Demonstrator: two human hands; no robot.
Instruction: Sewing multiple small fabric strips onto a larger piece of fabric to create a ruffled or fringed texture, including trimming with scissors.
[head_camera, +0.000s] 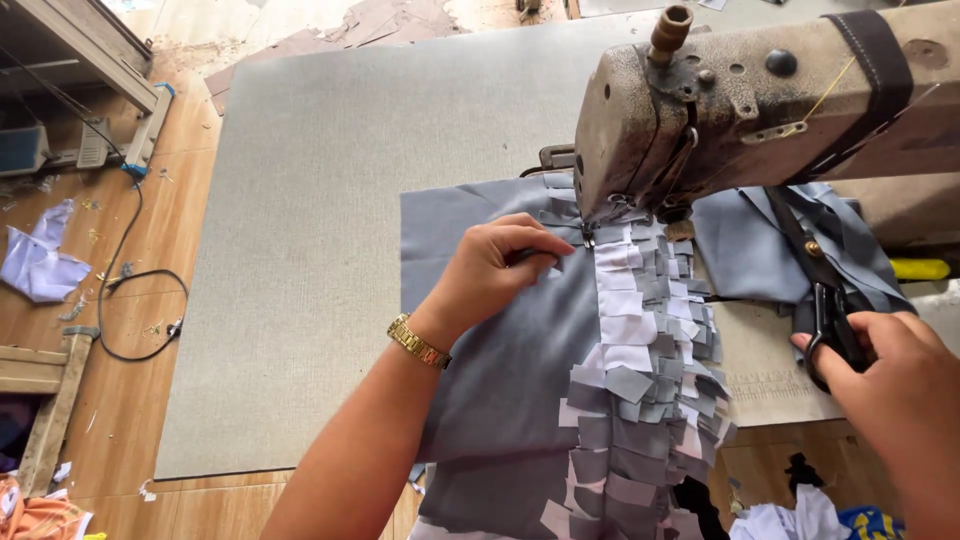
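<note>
Lying at the far left on the wooden floor, a crumpled scrap of pale cloth (38, 262) sits beside a looping black cable (130, 290). A broad grey mat (320, 200) covers the worktable to its right. On the mat, a sheet of grey fabric (500, 340) spreads toward the near edge, with a strip of overlapping grey and white patches (640, 380) running down its right side. The left hand (495, 270), with a gold watch (418, 342) at the wrist, rests on the fabric, its fingers curled closed and pinching the cloth just left of the needle. Above stands the worn head of a sewing machine (740, 100), its presser foot (590, 236) down on the top of the strip. Farther right, the right hand (895, 370) is closed around the handles of black scissors (825, 320), beside more folded grey cloth (750, 250).
</note>
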